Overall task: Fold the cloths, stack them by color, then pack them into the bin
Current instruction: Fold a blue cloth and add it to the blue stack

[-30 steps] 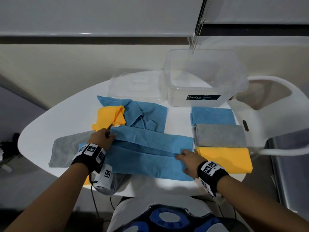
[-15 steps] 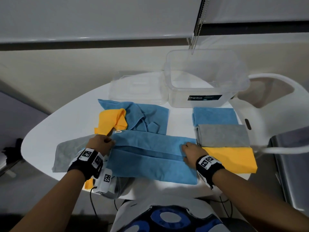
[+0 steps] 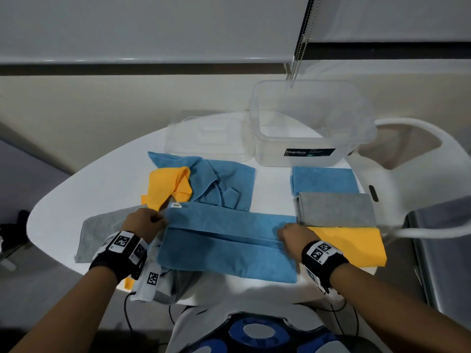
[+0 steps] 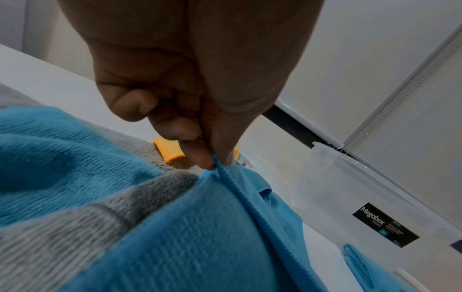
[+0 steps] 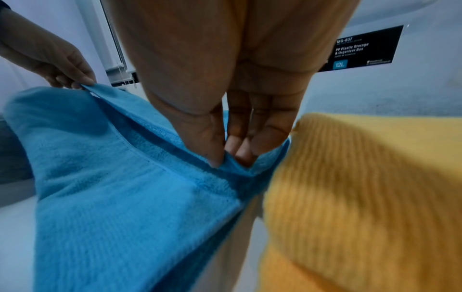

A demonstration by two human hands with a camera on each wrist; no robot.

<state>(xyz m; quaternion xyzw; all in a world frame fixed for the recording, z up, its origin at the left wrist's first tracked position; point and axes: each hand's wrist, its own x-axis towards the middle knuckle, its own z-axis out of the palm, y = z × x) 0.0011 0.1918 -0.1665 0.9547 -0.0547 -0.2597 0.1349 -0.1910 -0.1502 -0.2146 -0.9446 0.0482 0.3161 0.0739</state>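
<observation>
Blue cloth [image 3: 229,240] partly folded at near centre of white table [image 3: 84,200], long axis left to right, folded edge toward the person. Left end pinched between thumb and fingertips of left hand [image 3: 145,221]; right end pinched likewise by right hand [image 3: 297,236]. Just beside right hand: folded yellow cloth [image 3: 349,244], touching. Clear plastic bin [image 3: 309,128] upright at far side.

Both forearms are bare. Each wrist wears a black fabric wrist strap [image 3: 119,253] faced with white square tags printed in black block patterns. A white camera housing [image 3: 149,284] bearing the same kind of tag hangs under the left wrist, trailing a thin black cable [image 3: 126,312].
</observation>
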